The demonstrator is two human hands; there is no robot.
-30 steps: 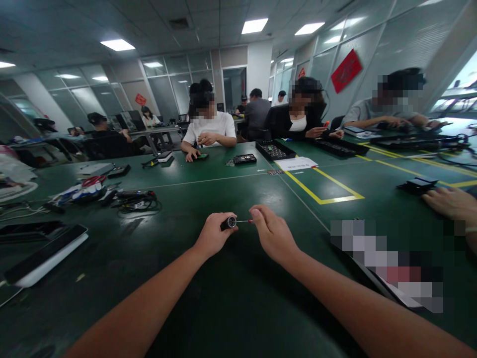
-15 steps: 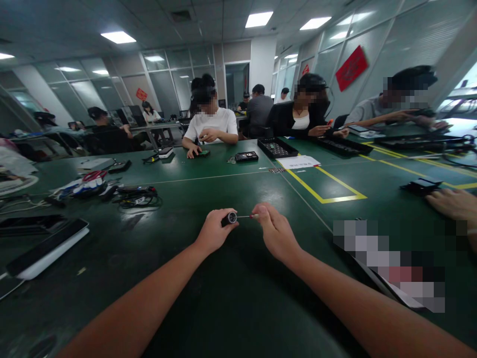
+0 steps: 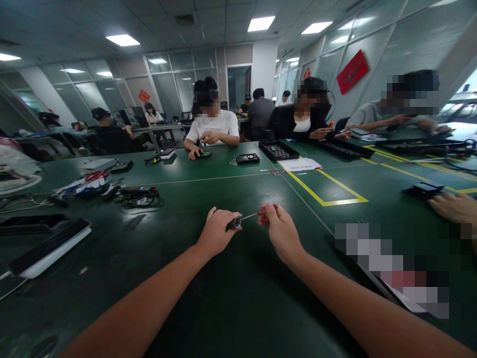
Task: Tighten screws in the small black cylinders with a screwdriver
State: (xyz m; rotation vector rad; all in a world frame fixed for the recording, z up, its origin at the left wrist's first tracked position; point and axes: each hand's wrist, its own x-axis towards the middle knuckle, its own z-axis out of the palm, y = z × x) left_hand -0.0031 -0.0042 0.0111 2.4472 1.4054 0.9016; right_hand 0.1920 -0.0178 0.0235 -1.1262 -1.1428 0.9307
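Head view: the green surface (image 3: 223,308) ran wide under both forearms, w/ cables (image 3: 137,199) & a black tray (image 3: 278,149) well apart at the far side. L hand (image 3: 216,233) had its fingers wrapped shut around a black handle (image 3: 234,223), low over the surface btwn both hands; the full wrap prob. steadied it. R hand (image 3: 281,231) pinched the far end of the thin metal shaft (image 3: 249,216), thumb & forefinger closed, a light grip that suited sth so slim, tilted slightly up toward it.

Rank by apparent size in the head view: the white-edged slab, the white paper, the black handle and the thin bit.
1. slab, though nearness enlarges it
2. paper
3. handle, in the left hand
4. bit, pinched by the right hand
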